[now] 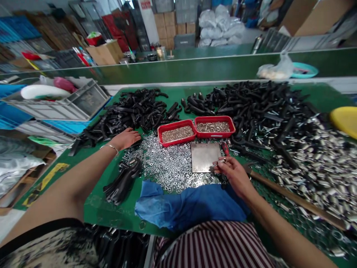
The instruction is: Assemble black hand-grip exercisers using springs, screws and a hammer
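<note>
My left hand (127, 139), with a bracelet at the wrist, reaches over the edge of the left pile of black plastic parts (131, 111); its fingers are bent over a dark piece, and the grip is unclear. My right hand (230, 172) pinches a small shiny metal piece (222, 161) above the lower right corner of a flat metal plate (205, 156). Many washers (167, 163) are spread between the hands. Two red trays (176, 142) of small metal bits stand touching behind them. Several black handles (122, 182) lie stacked below my left hand.
A hammer with a wooden handle (295, 197) lies right of my right hand. Metal sleeves (315, 167) and black parts (251, 100) are heaped at the right. Blue cloth (189, 204) covers the near edge. A grey crate (86, 98) stands left, a yellow bowl (346, 121) far right.
</note>
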Demonstrator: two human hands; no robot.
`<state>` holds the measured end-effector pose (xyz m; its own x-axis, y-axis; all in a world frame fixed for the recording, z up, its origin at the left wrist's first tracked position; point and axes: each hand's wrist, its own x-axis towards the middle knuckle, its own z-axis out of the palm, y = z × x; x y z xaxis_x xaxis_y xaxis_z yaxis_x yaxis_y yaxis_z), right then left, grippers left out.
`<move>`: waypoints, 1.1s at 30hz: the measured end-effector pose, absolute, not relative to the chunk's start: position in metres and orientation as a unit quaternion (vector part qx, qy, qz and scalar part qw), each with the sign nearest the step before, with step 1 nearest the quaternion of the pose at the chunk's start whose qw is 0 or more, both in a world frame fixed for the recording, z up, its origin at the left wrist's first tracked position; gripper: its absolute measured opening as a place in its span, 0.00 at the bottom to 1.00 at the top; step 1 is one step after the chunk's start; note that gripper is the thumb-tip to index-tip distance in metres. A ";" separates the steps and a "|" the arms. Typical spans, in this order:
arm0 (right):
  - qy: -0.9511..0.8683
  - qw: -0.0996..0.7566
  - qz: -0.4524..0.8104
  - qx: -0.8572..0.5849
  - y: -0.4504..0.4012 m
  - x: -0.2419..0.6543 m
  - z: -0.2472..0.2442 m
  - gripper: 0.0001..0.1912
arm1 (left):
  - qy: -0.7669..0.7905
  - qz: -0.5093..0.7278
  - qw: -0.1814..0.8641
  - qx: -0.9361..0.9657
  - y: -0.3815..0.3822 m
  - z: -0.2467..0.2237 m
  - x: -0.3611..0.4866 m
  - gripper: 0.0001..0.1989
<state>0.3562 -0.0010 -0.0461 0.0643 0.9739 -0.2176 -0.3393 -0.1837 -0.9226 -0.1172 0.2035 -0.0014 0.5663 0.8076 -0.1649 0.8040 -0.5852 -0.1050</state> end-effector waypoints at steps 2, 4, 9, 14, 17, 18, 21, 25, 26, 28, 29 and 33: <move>-0.327 0.552 0.597 -0.482 -0.005 0.357 -0.045 0.20 | -0.454 0.138 0.004 -0.880 0.208 0.001 -0.114 0.07; -0.327 0.555 0.590 -0.487 -0.009 0.360 -0.044 0.21 | -0.483 0.117 0.007 -0.868 0.212 0.006 -0.110 0.06; -0.354 0.556 0.556 -0.506 -0.013 0.372 -0.048 0.19 | -0.578 -0.092 0.025 -0.811 0.193 0.023 -0.068 0.13; -0.353 0.550 0.566 -0.503 -0.005 0.368 -0.054 0.20 | -0.490 -0.325 -0.316 -0.745 0.105 0.017 0.050 0.22; -0.349 0.555 0.572 -0.492 -0.001 0.362 -0.052 0.20 | -0.421 -0.337 -0.541 -0.646 0.060 -0.006 0.125 0.16; -0.345 0.563 0.571 -0.488 -0.001 0.360 -0.050 0.20 | -0.422 -0.354 -0.572 -0.607 0.050 -0.014 0.144 0.15; -0.323 0.592 0.563 -0.477 -0.002 0.358 -0.046 0.20 | -0.439 -0.371 -0.608 -0.547 0.037 -0.031 0.180 0.14; -0.308 0.620 0.547 -0.471 -0.003 0.354 -0.044 0.20 | -0.447 -0.373 -0.634 -0.509 0.034 -0.038 0.200 0.14; -0.308 0.624 0.543 -0.470 -0.003 0.353 -0.044 0.20 | -0.445 -0.377 -0.648 -0.489 0.033 -0.038 0.204 0.15; -0.315 0.622 0.535 -0.476 -0.002 0.351 -0.045 0.20 | -0.438 -0.387 -0.683 -0.439 0.028 -0.038 0.210 0.16; -0.323 0.618 0.529 -0.484 -0.001 0.352 -0.046 0.19 | -0.432 -0.391 -0.698 -0.416 0.025 -0.038 0.212 0.17; -0.365 0.572 0.546 -0.492 0.000 0.363 -0.046 0.17 | -0.373 -0.281 -0.783 -0.410 0.009 -0.033 0.209 0.25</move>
